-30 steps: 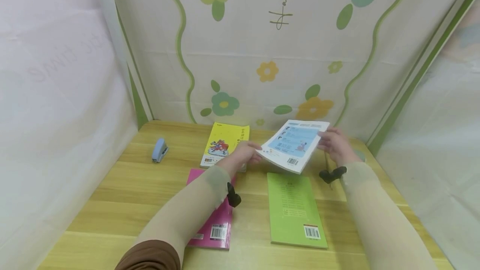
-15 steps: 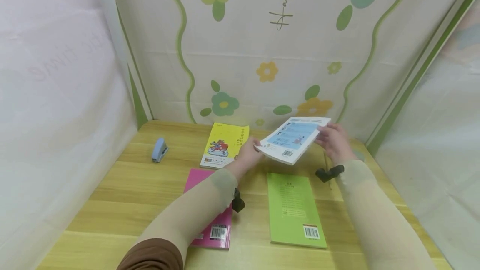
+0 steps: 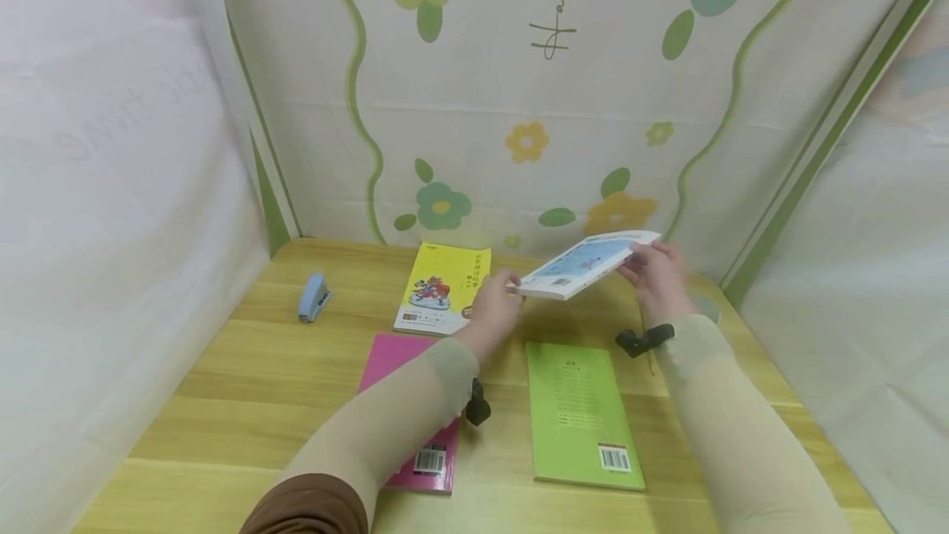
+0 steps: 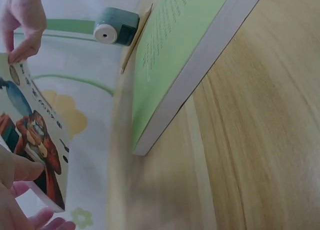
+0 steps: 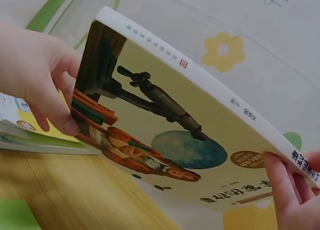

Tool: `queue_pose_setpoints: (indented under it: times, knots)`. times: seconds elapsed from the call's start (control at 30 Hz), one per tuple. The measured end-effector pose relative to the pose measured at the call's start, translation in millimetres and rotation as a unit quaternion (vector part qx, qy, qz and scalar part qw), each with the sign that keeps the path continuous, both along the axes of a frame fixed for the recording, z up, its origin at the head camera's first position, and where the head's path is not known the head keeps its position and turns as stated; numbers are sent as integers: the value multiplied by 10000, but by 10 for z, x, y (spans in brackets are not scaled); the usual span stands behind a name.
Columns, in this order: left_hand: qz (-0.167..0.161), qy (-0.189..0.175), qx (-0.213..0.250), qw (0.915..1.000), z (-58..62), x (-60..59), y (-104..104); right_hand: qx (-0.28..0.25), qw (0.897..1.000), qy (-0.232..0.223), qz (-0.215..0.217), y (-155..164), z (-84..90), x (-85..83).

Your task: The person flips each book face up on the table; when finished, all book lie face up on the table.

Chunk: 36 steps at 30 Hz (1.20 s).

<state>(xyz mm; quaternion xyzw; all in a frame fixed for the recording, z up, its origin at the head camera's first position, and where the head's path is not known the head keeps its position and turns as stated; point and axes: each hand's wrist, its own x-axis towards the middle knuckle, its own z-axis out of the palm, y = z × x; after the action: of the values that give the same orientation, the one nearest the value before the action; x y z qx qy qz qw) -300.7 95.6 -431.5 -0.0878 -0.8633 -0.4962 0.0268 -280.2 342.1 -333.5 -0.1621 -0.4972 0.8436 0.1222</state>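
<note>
Both hands hold one thing on my feed: the left hand [image 3: 495, 310] pinches one end of a white-backed paperback [image 3: 580, 264], and the right hand [image 3: 658, 274] grips the opposite end, its fingers lying over the spine and the picture cover in the right wrist view. Nearest to me is the lime-green book [image 3: 582, 414], lying flat on the wood-grain table [image 3: 222, 402], and I place everything by it. The magenta book [image 3: 389, 357] is to its left, partly hidden under the left forearm. The white-backed paperback is held up just beyond the green book's far edge, tilted, back cover upward, illustrated front downward. I judge it light and moderately thick, bendy rather than stiff, with a smooth cover that might slide under dry fingertips. I would trust the spine most, since that edge should resist flexing; held by the loose page edge alone, it could fan or sag, and a hard pinch at a corner could crease the cover. Two opposite ends seem a sound hold to me. Beside the green book's far right corner lies what looks like a pencil [image 4: 136, 39], next to a teal pencil sharpener [image 4: 116, 27]. Beyond and left of the green book are the yellow storybook [image 3: 445, 283] and, further left, a blue stapler [image 3: 314, 297]. The flowered curtain [image 3: 519, 81] hangs behind it all.
</note>
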Motion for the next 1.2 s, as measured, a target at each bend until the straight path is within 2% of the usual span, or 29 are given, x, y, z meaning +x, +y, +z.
queue_pose_setpoints:
  times: [0.13,0.27,0.43,0.5,0.57,0.67,0.7,0.73,0.8,0.93,1.03,1.2]
  knots:
    - [5,454,-311,9985,71,46,39,-118,9993,65,-338,-59,18,-21]
    - [-150,1047,-489,9932,192,103,96,-197,9969,89,-753,-108,17,-47]
    - [-292,1821,-1002,9777,334,185,153,-193,9944,120,-1035,-158,9,-44]
    - [-286,2208,-1560,9623,390,221,167,-155,9937,130,-1099,-179,9,-36]
    - [-264,2569,-2310,9380,451,265,183,-35,9935,123,-1129,-201,10,-29]
    - [-364,3018,-3265,8950,536,327,216,206,9931,172,-1139,-249,19,-21]
    - [-438,3083,-3463,8849,560,345,227,294,9930,187,-1130,-263,21,-20]
    - [-515,3105,-3581,8791,588,365,239,360,9927,199,-1135,-277,25,-16]
    - [-662,3072,-3690,8747,633,391,258,442,9921,235,-1150,-299,33,-17]
    - [-712,2881,-3819,8752,691,411,267,474,9924,234,-1113,-348,56,-13]
    - [-679,2772,-3908,8751,697,403,262,508,9930,284,-1030,-390,73,-10]
    - [-738,2433,-4081,8768,690,376,249,904,9904,450,-944,-477,96,-10]
